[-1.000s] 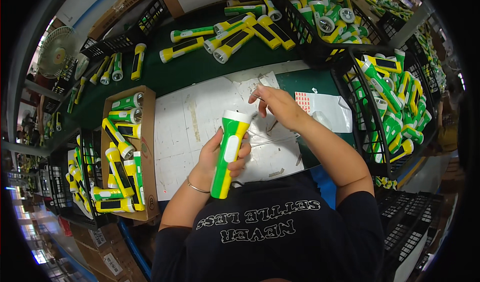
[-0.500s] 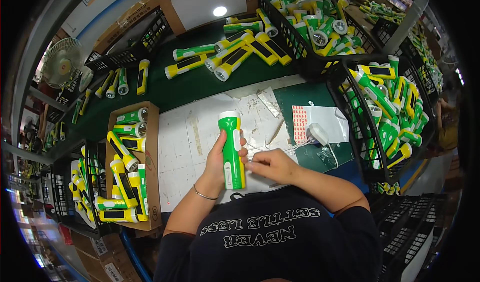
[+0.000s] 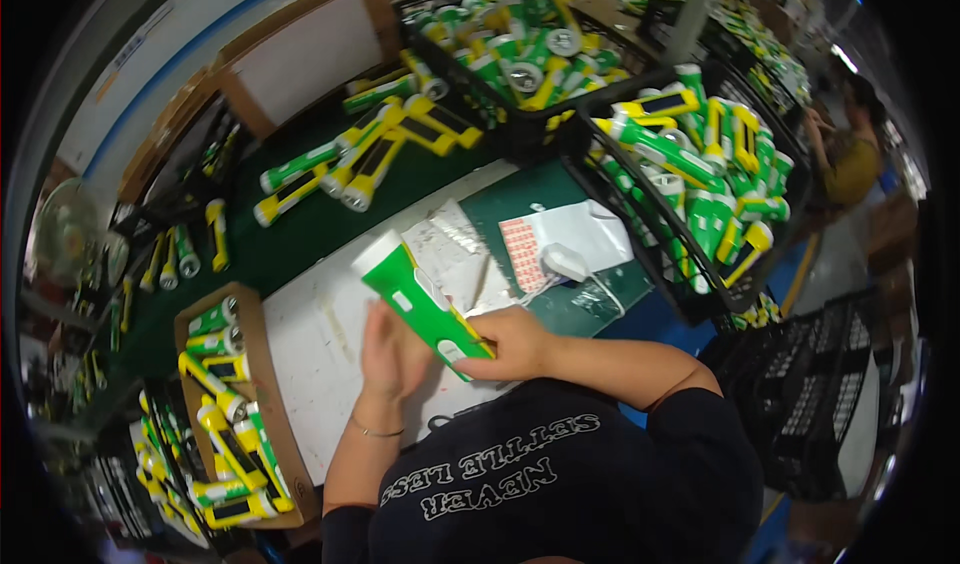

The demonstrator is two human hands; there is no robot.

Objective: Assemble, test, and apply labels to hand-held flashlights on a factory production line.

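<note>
A green and yellow flashlight [image 3: 415, 302] with a white head tilts up and to the left above the white work surface [image 3: 300, 329]. My right hand [image 3: 516, 344] is closed round its lower end. Beside the flashlight, my left hand [image 3: 392, 352] stands open with its fingers stretched upward, slightly blurred. Whether the left hand still touches the flashlight's near side is hard to make out. A white plug-like adapter [image 3: 565, 262] with a cable lies on the white sheet to the right.
A cardboard box [image 3: 285, 404] of flashlights stands at the left. Black crates [image 3: 640, 226] heaped with flashlights are at the right and back. More flashlights [image 3: 365, 169] lie on the green table [image 3: 500, 204]. Another person [image 3: 850, 149] is at the far right.
The flashlight has passed from my left hand to my right and tilted leftward. My left hand has let go and opened. The whole view has turned toward the right.
</note>
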